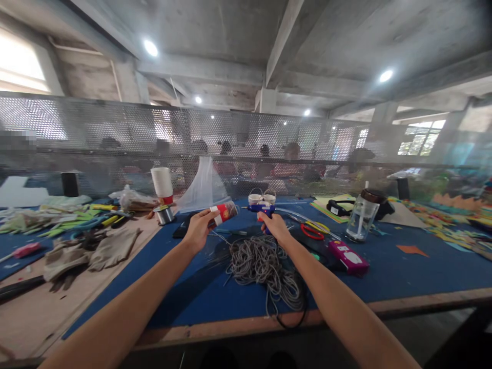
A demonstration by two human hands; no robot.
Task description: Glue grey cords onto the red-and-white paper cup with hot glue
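My left hand [200, 228] is closed round a red and white paper cup [224, 212], which lies tilted on its side in the air. Grey cord seems to be wound at the cup's right end. In my right hand [273, 225] is a blue glue gun [261, 208], its nozzle pointing left at that end of the cup. From the frame I cannot tell whether the nozzle touches it. Below both hands a tangled heap of grey cord [255, 261] spreads over the blue table mat [177, 302]. Two small white cups with loop handles [262, 199] stand behind the glue gun.
A stack of paper cups [162, 184] and a wire spool [165, 215] stand left. Work gloves [113, 249] lie nearer. To the right are red-handled scissors [312, 231], a purple box [348, 258] and a glass jar [361, 218]. A perforated metal screen [238, 133] closes off the back.
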